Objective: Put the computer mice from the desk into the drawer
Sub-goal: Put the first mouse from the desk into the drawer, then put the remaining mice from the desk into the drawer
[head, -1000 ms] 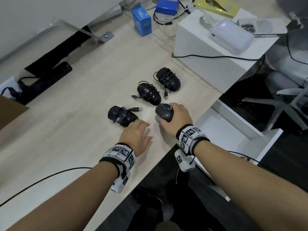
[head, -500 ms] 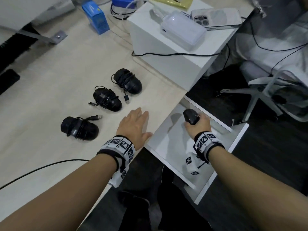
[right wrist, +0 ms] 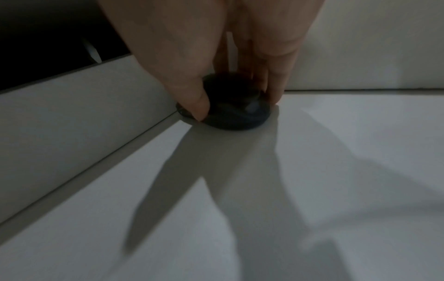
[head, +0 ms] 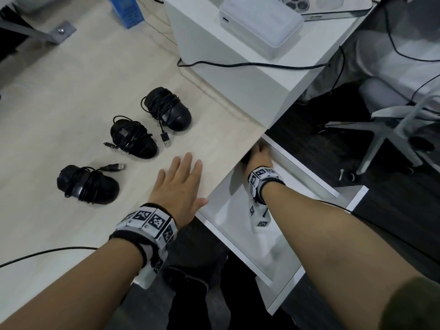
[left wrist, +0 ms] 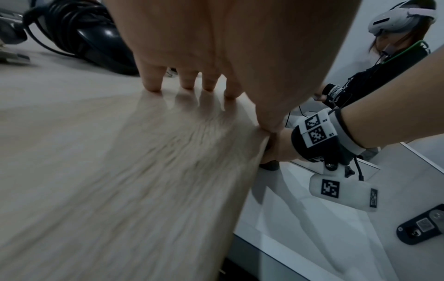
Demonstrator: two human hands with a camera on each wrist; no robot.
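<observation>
We see a dark floor (head: 392, 210) beneath a pale grey swivel chair base (head: 390, 136), a white cabinet (head: 238, 75) standing against the light wood tabletop, and a grey wall (left wrist: 430, 76) behind another seated person (left wrist: 396, 43)

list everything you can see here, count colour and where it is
wired mice: 3, black, cables wrapped round them, in a diagonal row on the desk
fourth mouse: 1, black, on the drawer floor in a far corner, in the right hand's grip
desk: 1, light wood
drawer: 1, white, pulled open beside the desk edge
white box: 1, on the desk's far right
pale device: 1, whitish, on top of the box
phone: 1, silver, on the box, behind the device
blue carton: 1, far edge of the desk
chair base: 1, grey, on the dark floor
left hand: flat on the desk, fingers straight
right hand: in the drawer, pinching the fourth mouse
</observation>
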